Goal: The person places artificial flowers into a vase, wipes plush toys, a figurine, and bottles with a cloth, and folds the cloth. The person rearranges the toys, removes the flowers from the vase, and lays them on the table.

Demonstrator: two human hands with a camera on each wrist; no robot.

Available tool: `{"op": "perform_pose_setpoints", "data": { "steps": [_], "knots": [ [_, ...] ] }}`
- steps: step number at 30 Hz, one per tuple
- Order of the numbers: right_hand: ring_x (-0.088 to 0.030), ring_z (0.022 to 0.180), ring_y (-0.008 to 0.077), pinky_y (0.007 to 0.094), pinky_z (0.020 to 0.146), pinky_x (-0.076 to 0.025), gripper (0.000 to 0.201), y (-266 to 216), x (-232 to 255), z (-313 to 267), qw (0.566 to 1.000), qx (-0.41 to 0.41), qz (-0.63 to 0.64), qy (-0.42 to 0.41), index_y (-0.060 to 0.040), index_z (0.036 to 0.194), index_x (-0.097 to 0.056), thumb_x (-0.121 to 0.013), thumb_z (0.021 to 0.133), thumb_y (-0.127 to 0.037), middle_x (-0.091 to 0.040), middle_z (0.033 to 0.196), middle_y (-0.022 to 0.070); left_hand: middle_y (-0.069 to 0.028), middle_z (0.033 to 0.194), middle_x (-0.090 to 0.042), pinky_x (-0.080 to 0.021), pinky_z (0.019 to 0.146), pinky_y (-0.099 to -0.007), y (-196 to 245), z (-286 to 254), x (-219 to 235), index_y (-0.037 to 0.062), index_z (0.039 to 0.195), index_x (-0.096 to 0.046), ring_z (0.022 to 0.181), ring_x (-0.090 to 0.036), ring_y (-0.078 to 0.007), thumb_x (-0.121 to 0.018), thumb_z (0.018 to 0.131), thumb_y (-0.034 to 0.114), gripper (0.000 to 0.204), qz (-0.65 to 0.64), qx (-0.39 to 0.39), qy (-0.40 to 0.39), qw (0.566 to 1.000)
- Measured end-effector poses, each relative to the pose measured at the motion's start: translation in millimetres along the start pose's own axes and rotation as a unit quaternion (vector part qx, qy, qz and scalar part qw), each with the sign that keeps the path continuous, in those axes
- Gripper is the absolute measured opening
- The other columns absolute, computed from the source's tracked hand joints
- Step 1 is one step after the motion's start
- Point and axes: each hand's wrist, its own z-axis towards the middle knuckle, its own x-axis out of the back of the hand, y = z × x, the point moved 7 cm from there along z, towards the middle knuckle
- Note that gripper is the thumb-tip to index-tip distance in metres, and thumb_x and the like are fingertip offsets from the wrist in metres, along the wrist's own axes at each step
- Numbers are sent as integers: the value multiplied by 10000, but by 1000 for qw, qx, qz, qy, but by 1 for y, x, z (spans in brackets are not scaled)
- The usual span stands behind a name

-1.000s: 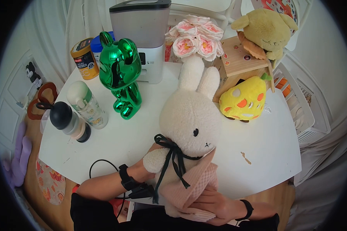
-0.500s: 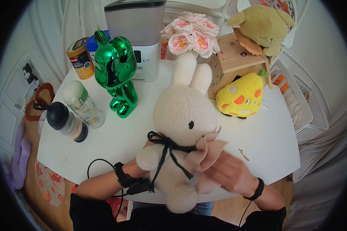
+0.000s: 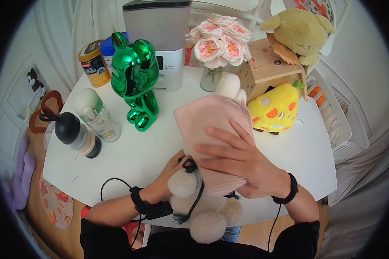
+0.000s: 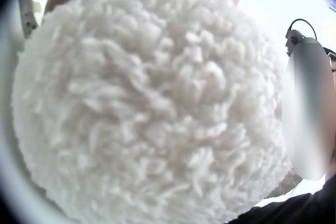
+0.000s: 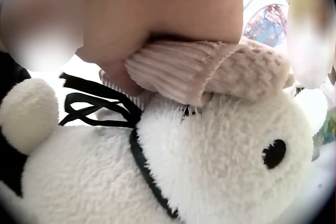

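A person's right hand (image 3: pixel 250 166) spreads a pink textured cloth (image 3: pixel 212 116) across the face of a white plush rabbit (image 3: pixel 212 205) at the near edge of a white tabletop (image 3: pixel 298 164). Half a second earlier, the cloth was bunched beside the toy's chin and its face showed to the head camera; now the cloth hides the face from above, only the ears rising beyond it. The right wrist view, taken from lower down, shows one black eye (image 5: pixel 274 153) uncovered. The right hand is open, its fingers fanned over the cloth; the left hand (image 3: pixel 162 181) rests against the rabbit's side beneath the head, its fingertips hidden, so how far they curl cannot be told. A dark ribbon (image 3: pixel 199 198) hangs from the neck. Toward the left edge stand two bottles and a metallic green figurine (image 3: pixel 135 77); to the right sit a yellow plush pear (image 3: pixel 274 108) and, toward the far right corner, a wooden box (image 3: pixel 268 60).
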Motion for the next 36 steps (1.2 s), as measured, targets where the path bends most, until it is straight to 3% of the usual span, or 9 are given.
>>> {"op": "perform_pose_setpoints", "data": {
  "steps": [5,10,12,14,18,22,24,34,36],
  "knots": [
    [-560,1284,350,566,1194,-239,457,3,12,-42,995,-20,97,-25,-46,1094,-693,-594,653,21,-693,1169,99,-39,1124,-628,-517,912,-282,20,-6,-17,33,1292,-543,1020,-616,-118,-543,1051,311,369,-27,-4,-10,1000],
    [-670,832,284,416,939,-522,288,41,19,-110,923,-348,160,39,-6,957,-686,-556,700,-1,-692,927,142,-64,1135,-633,-512,920,-297,2,6,8,18,1224,-553,1026,-618,-126,-534,1041,258,302,59,-59,-84,993],
    [-684,825,255,391,864,-546,200,35,33,-103,934,-321,140,71,6,967,-647,-539,799,23,-689,876,149,-57,1119,-637,-515,897,-290,-6,12,11,20,1221,-556,1008,-621,-119,-540,1034,248,296,24,-39,-80,996],
    [-635,942,184,297,850,-490,137,29,68,-117,872,-299,113,372,20,961,-664,-558,879,-8,-684,1019,113,-49,1103,-642,-518,873,-282,-13,16,12,21,1217,-559,990,-624,-113,-545,1026,239,290,-8,-16,-77,997],
    [-646,1074,239,322,980,-478,400,18,88,-120,831,-219,-8,511,38,1253,-610,-569,1034,-294,-656,1208,99,-35,1072,-650,-524,827,-267,-23,21,18,23,1211,-564,954,-629,-99,-556,1011,219,280,-63,33,-68,995],
    [-337,1455,426,558,1191,-245,683,23,49,-23,954,-13,-147,260,-60,1483,-482,-622,819,-140,-432,1532,223,-28,1056,-655,-524,820,-262,-28,20,21,32,1219,-560,927,-631,-91,-559,1019,243,290,-76,43,-69,994],
    [-178,1524,425,610,1204,-120,658,16,14,9,988,-82,-80,102,-126,1462,-528,-586,807,-156,-282,1632,184,-34,1120,-643,-529,853,-266,-23,16,19,39,1252,-544,993,-627,-93,-567,1026,267,322,-27,12,-81,996],
    [49,1566,373,590,1162,166,695,-23,-71,-22,965,-75,218,-122,-173,1507,-487,-598,821,-153,-116,1696,131,-101,1354,-579,-540,1014,-381,9,-7,5,82,1394,-490,1183,-610,-197,-569,1025,202,397,-157,53,-73,983],
    [23,1566,380,582,1168,144,653,-39,-84,-38,967,-50,207,-138,-163,1530,-453,-511,886,-251,-121,1694,144,-125,1425,-543,-530,1031,-388,-21,10,20,69,1452,-446,1236,-587,-212,-607,995,139,490,-260,33,-215,941]
  ]
}}
